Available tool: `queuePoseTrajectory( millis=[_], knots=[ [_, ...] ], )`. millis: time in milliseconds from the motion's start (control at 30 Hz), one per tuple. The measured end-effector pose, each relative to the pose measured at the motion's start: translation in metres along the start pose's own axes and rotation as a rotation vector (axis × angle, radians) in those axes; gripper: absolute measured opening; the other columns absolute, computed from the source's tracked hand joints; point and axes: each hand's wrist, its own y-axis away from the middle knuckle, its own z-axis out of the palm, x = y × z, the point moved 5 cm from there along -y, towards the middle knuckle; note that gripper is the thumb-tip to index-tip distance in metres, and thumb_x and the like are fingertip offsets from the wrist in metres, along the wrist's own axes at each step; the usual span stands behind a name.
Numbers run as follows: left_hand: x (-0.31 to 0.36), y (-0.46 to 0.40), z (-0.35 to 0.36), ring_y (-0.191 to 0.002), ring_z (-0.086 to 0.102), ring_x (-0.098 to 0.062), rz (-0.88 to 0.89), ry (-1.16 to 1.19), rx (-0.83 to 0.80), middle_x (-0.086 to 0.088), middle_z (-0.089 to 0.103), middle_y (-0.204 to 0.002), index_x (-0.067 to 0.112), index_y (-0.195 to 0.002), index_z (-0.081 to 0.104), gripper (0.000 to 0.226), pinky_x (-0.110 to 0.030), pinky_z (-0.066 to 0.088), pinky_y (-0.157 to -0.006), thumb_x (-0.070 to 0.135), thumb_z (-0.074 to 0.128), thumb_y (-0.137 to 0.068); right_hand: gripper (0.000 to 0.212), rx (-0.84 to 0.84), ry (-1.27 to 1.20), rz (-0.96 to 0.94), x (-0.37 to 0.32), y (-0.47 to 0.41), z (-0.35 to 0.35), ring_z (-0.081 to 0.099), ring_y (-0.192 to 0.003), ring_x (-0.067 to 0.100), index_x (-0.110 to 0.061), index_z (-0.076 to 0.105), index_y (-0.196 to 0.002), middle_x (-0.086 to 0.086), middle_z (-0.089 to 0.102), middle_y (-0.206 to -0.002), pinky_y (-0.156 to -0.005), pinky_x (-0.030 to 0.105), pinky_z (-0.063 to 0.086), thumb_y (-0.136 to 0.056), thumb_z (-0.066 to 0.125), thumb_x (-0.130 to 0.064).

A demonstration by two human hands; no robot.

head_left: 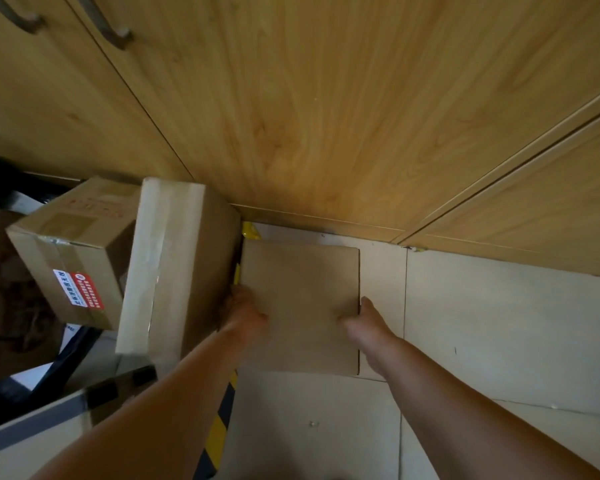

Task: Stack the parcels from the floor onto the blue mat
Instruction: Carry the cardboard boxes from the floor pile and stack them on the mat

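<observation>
A flat plain cardboard parcel (300,292) lies on the pale tiled floor by the wooden cabinet base. My left hand (245,311) grips its left edge, squeezed between it and a tall taped parcel (177,268). My right hand (364,320) grips its right edge, thumb on top. Left of the tall parcel a smaller box (73,258) with a red and white label leans tilted. No blue mat is in view.
Wooden cabinet doors (326,116) rise straight ahead and to the right. Yellow-black hazard tape (219,427) runs along the floor below the tall parcel. Black plastic wrap (0,393) and more cardboard (0,289) crowd the left. Bare floor tiles (499,323) stretch to the right.
</observation>
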Motion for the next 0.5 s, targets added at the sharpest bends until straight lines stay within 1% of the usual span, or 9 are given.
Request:
queuePoseTrajectory(
  millis=[67, 133, 200, 267, 333, 400, 433, 467, 500],
  knots=[
    [0.004, 0.014, -0.002, -0.135, 0.030, -0.031, 0.020, 0.002, 0.007, -0.014, 0.024, -0.148, 0.007, -0.147, 0.015, 0.072, -0.036, 0.032, -0.110, 0.016, 0.055, -0.088, 0.063, 0.020, -0.002, 0.026, 0.001, 0.011, -0.011, 0.055, -0.115, 0.030, -0.012, 0.038, -0.138, 0.010, 0.052, -0.130, -0.095, 0.042, 0.050, -0.080, 0.062, -0.018],
    [0.010, 0.032, -0.007, -0.133, 0.031, -0.033, 0.034, 0.055, 0.010, -0.015, 0.027, -0.145, 0.008, -0.146, 0.017, 0.067, -0.041, 0.032, -0.110, 0.013, 0.051, -0.089, 0.055, 0.036, -0.048, 0.036, 0.001, 0.028, -0.026, 0.059, -0.108, 0.029, -0.012, 0.043, -0.134, 0.010, 0.056, -0.126, -0.089, 0.038, 0.053, -0.081, 0.059, -0.014],
    [0.019, 0.054, -0.017, -0.134, 0.027, -0.036, 0.062, 0.060, 0.010, -0.016, 0.025, -0.146, 0.008, -0.147, 0.015, 0.065, -0.044, 0.029, -0.111, 0.010, 0.045, -0.089, 0.041, 0.048, -0.108, 0.027, -0.002, 0.051, -0.044, 0.061, -0.100, 0.027, -0.011, 0.050, -0.123, 0.010, 0.060, -0.117, -0.080, 0.034, 0.054, -0.083, 0.055, -0.008],
    [0.028, 0.080, -0.031, -0.135, 0.024, -0.037, 0.093, 0.053, 0.013, -0.016, 0.023, -0.146, 0.010, -0.148, 0.014, 0.064, -0.045, 0.027, -0.112, 0.009, 0.042, -0.090, 0.030, 0.060, -0.165, 0.016, -0.010, 0.077, -0.062, 0.062, -0.098, 0.029, -0.010, 0.054, -0.112, 0.012, 0.062, -0.111, -0.074, 0.031, 0.050, -0.084, 0.049, -0.003],
    [0.038, 0.108, -0.051, -0.132, 0.028, -0.036, 0.113, 0.068, 0.034, -0.014, 0.026, -0.143, 0.012, -0.147, 0.018, 0.061, -0.046, 0.031, -0.110, 0.009, 0.041, -0.090, 0.032, 0.071, -0.193, 0.003, -0.019, 0.107, -0.079, 0.062, -0.099, 0.030, -0.014, 0.057, -0.108, 0.012, 0.061, -0.114, -0.076, 0.032, 0.052, -0.079, 0.048, -0.005],
    [0.047, 0.140, -0.074, -0.130, 0.030, -0.035, 0.117, 0.084, 0.051, -0.012, 0.027, -0.141, 0.015, -0.148, 0.018, 0.062, -0.046, 0.033, -0.108, 0.010, 0.042, -0.091, 0.040, 0.064, -0.209, -0.008, -0.029, 0.137, -0.097, 0.062, -0.101, 0.029, -0.020, 0.059, -0.110, 0.010, 0.057, -0.122, -0.086, 0.041, 0.055, -0.071, 0.048, -0.012],
    [0.051, 0.158, -0.085, -0.130, 0.030, -0.034, 0.112, 0.093, 0.056, -0.010, 0.026, -0.141, 0.017, -0.149, 0.016, 0.064, -0.045, 0.034, -0.108, 0.010, 0.042, -0.091, 0.037, 0.063, -0.225, -0.021, -0.036, 0.155, -0.105, 0.063, -0.100, 0.029, -0.020, 0.061, -0.105, 0.010, 0.056, -0.122, -0.088, 0.045, 0.054, -0.071, 0.048, -0.011],
    [0.056, 0.176, -0.098, -0.131, 0.030, -0.033, 0.104, 0.105, 0.057, -0.009, 0.025, -0.141, 0.019, -0.150, 0.013, 0.066, -0.045, 0.034, -0.108, 0.011, 0.042, -0.091, 0.032, 0.066, -0.245, -0.035, -0.047, 0.176, -0.114, 0.063, -0.098, 0.028, -0.020, 0.062, -0.099, 0.010, 0.057, -0.121, -0.087, 0.046, 0.055, -0.074, 0.047, -0.008],
    [0.060, 0.194, -0.111, -0.131, 0.030, -0.033, 0.100, 0.123, 0.060, -0.008, 0.025, -0.142, 0.021, -0.151, 0.011, 0.068, -0.045, 0.034, -0.108, 0.012, 0.042, -0.091, 0.029, 0.071, -0.263, -0.045, -0.059, 0.200, -0.122, 0.064, -0.096, 0.026, -0.021, 0.063, -0.096, 0.010, 0.057, -0.120, -0.084, 0.043, 0.056, -0.077, 0.047, -0.006]
  ],
)
